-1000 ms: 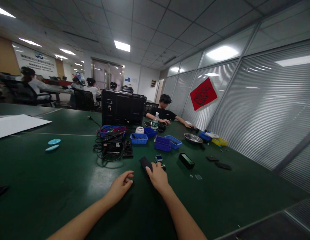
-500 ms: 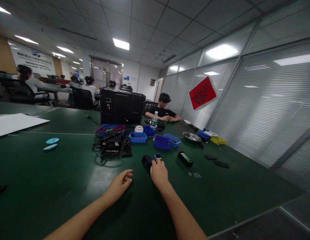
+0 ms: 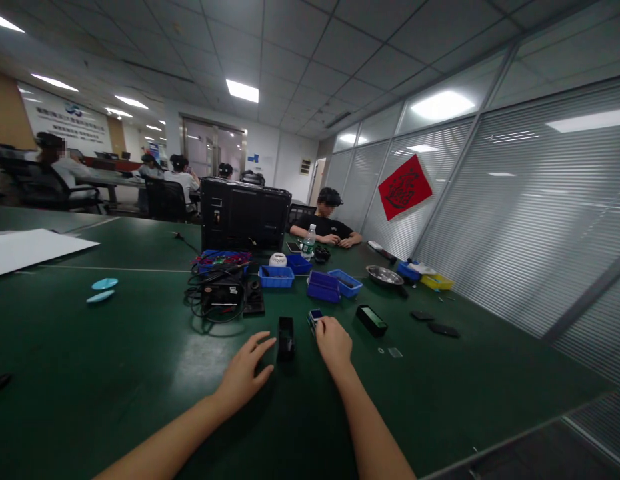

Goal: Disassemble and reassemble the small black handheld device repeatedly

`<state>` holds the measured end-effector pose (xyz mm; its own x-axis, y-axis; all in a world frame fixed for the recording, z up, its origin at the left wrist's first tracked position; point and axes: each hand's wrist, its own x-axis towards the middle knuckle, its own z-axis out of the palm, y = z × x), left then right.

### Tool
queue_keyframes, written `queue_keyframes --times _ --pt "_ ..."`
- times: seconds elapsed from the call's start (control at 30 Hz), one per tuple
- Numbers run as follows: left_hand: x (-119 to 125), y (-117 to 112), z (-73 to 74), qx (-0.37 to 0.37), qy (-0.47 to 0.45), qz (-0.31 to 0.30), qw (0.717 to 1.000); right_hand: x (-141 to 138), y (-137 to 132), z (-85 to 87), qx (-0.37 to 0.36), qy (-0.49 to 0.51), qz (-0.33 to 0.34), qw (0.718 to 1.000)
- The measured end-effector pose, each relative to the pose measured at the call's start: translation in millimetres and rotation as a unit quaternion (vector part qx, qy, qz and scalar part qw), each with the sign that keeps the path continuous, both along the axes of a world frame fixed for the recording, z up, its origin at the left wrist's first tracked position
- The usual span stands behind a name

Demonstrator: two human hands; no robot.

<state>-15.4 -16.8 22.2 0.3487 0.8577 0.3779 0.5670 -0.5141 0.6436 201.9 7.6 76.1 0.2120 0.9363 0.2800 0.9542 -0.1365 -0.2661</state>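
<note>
My left hand [image 3: 247, 367] has its fingers spread beside a black rectangular case [image 3: 286, 339] on the green table. The case's hollow inside faces up, and the hand appears not to grip it. My right hand [image 3: 335, 343] is closed at the near edge of a small circuit board with a screen [image 3: 314, 316]; the fingers partly cover it. To the right of that hand, a second black case [image 3: 371, 320] has a green circuit board in it. A small white ring [image 3: 381, 350] and a clear plastic piece [image 3: 395, 352] lie nearer.
Soldering gear with tangled cables [image 3: 223, 297], blue bins [image 3: 276, 276], a metal bowl [image 3: 385, 276] and a bottle [image 3: 309, 241] stand farther back. Two flat black pieces [image 3: 443, 329] lie right. A person [image 3: 330, 220] sits across the table [image 3: 140, 373], beside a large black monitor [image 3: 246, 213].
The black case that was tilted beside my right hand now stands farther left and nearer. My left hand has opened and moved toward it. My right hand has shifted slightly right, onto the circuit board.
</note>
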Motion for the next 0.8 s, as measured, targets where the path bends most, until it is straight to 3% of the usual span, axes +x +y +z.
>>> queue_keyframes --times 0.13,0.33,0.67,0.8 --pt "11 10 -1.9 0.054 0.043 -0.035 0.997 20 11 -4.7 -0.034 -0.003 -0.048 0.998" --pt "30 10 -1.6 0.088 0.03 -0.033 0.995 19 23 -27.8 -0.084 -0.021 -0.025 0.996" --pt "45 -29 5.7 0.06 -0.008 -0.075 0.995 14 23 -39.5 0.048 -0.062 0.047 0.996" --pt "38 -24 2.8 0.117 0.004 -0.015 0.993 16 21 -33.3 0.063 -0.045 0.048 0.996"
